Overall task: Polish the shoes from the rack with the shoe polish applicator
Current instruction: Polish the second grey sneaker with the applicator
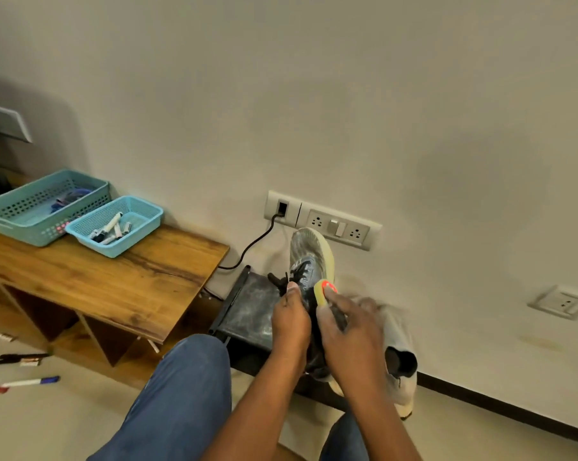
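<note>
Presently the left hand [289,322] grips the grey sneaker [309,261], held toe-up over the dark rack [251,311], while the right hand [350,334] pinches the orange-tipped applicator [325,291] against its side: polishing under way; steady strokes needed next.

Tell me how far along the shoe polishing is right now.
Done: one grey shoe is off the rack and up in both hands. In hand: the left hand grips it by the laces while the right hand presses the applicator against its side. Left: a white shoe waits on the rack; whether it is already polished cannot be told.
</note>
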